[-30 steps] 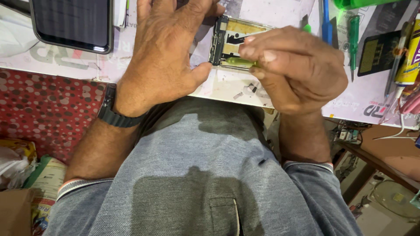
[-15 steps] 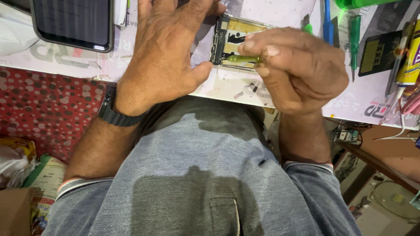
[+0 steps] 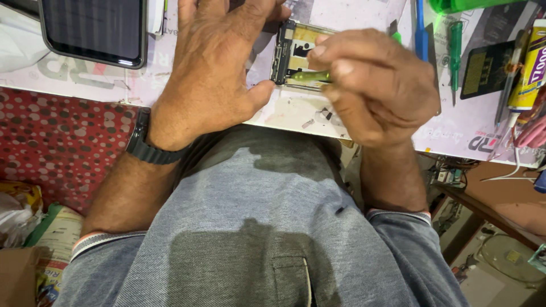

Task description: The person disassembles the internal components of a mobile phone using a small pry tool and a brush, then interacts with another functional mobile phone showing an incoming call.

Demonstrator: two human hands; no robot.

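Observation:
An opened phone body (image 3: 297,52) with its inner frame showing lies on the pale work mat (image 3: 296,113). My left hand (image 3: 216,68) presses down on its left side, fingers spread, thumb against the lower left corner. A black watch is on that wrist. My right hand (image 3: 375,85) pinches a thin green-handled tool (image 3: 310,75), whose tip lies across the phone's lower part. Much of the phone is hidden under both hands.
A dark phone screen (image 3: 94,28) lies at the top left. Blue and green tools (image 3: 455,51), a black battery (image 3: 483,68) and a yellow glue tube (image 3: 532,68) sit at the right. A red dotted cloth (image 3: 57,148) covers the left. Cables hang at the right edge.
My right hand has shifted slightly up and left, bringing the green tool across the phone's lower part. My left hand has stayed pressed on the phone.

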